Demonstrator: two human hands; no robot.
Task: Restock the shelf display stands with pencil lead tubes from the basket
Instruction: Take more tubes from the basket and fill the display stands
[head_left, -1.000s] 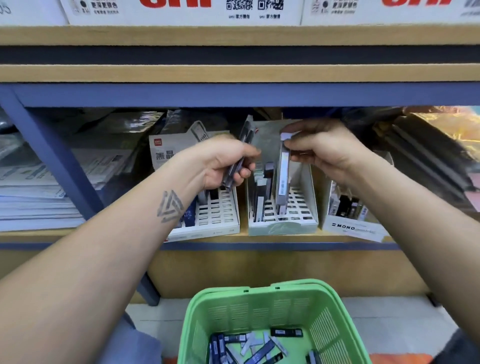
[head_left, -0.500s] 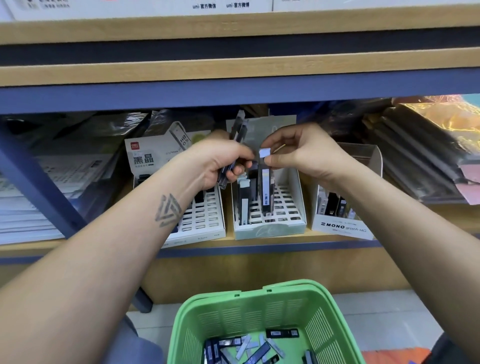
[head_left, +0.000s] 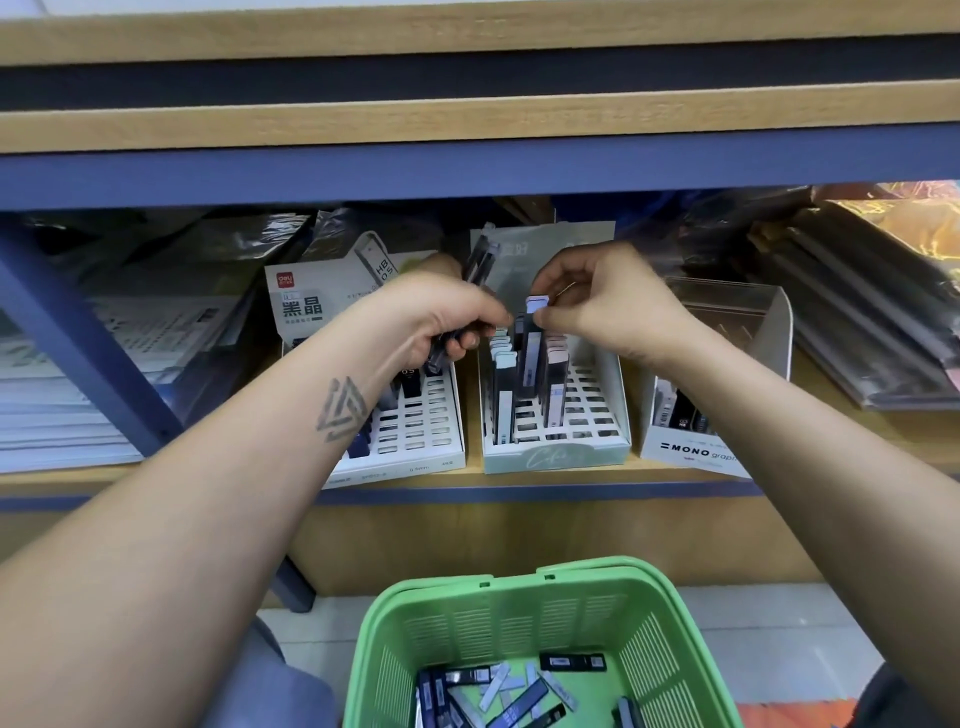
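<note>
While my left hand (head_left: 441, 327) grips spare tubes (head_left: 480, 260), my right hand (head_left: 597, 306) pinches one upright tube (head_left: 531, 353) directly over the middle stand (head_left: 556, 452).

Right hand (head_left: 613, 306) pinches tube (head_left: 533, 348); left hand (head_left: 447, 327) grips tubes (head_left: 480, 260)

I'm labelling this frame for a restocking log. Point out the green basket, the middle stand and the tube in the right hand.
Basket (head_left: 470, 597), head view, far rim.
Middle stand (head_left: 556, 457), head view, front wall.
Tube (head_left: 532, 358), head view, body below the right hand's (head_left: 608, 306) pinch.
</note>
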